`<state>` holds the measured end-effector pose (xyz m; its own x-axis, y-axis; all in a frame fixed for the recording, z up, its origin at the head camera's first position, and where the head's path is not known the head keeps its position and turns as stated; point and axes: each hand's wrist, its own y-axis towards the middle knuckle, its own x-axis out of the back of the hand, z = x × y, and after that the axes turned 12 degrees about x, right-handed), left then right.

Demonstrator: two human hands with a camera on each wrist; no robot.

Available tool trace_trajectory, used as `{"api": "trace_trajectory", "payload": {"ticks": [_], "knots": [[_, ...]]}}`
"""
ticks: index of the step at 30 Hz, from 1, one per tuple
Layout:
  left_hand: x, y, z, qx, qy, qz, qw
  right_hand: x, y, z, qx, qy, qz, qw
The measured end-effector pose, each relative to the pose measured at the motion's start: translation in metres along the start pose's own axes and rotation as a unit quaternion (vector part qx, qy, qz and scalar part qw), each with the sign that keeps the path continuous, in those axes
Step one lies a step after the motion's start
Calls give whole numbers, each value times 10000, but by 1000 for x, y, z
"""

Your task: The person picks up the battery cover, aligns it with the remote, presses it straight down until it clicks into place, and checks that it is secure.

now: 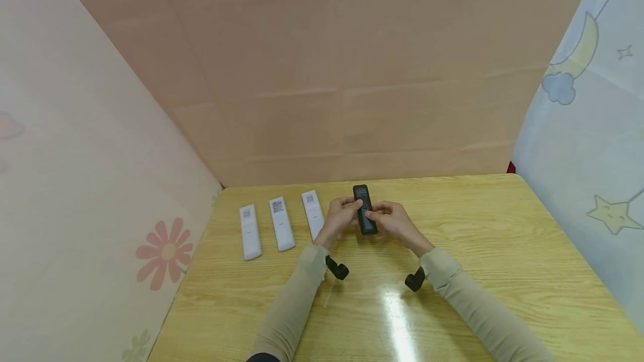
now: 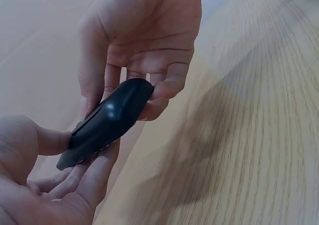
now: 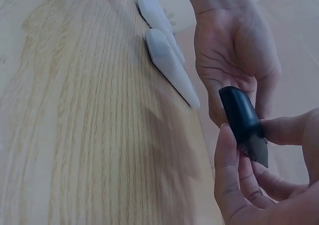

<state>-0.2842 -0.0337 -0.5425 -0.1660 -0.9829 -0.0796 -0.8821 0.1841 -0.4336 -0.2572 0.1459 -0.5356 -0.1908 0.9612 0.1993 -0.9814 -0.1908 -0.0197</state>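
Both hands hold a black remote control (image 1: 365, 205) above the table, its labelled back facing up in the head view. The left hand (image 1: 340, 218) pinches its left side, thumb on top and fingers beneath. From the other side, the right hand (image 1: 394, 219) grips it in the same way. In the left wrist view the remote's smooth rounded end shows between the two hands. To the left lie three white remotes: one at the outer left (image 1: 250, 233), a middle one (image 1: 282, 225), and one (image 1: 313, 214) partly hidden by the left hand.
The wooden table (image 1: 478, 239) ends at a tan cloth backdrop (image 1: 282, 138) behind. Pale patterned panels stand at the left (image 1: 110, 183) and right (image 1: 588, 144). A black wrist camera mount (image 1: 338, 268) sits at the left cuff, another (image 1: 415, 280) at the right.
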Motion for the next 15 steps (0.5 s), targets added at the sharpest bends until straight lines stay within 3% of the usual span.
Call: {"api": "trace_trajectory", "payload": {"ticks": [7,15], "knots": [[0,3,3,0,-37,-50,10000,-1,-1,0,87,48,49,9999],[2,4,5,-20,-43,-84,10000,-2,-16,36,-8,48,282,9996]]}}
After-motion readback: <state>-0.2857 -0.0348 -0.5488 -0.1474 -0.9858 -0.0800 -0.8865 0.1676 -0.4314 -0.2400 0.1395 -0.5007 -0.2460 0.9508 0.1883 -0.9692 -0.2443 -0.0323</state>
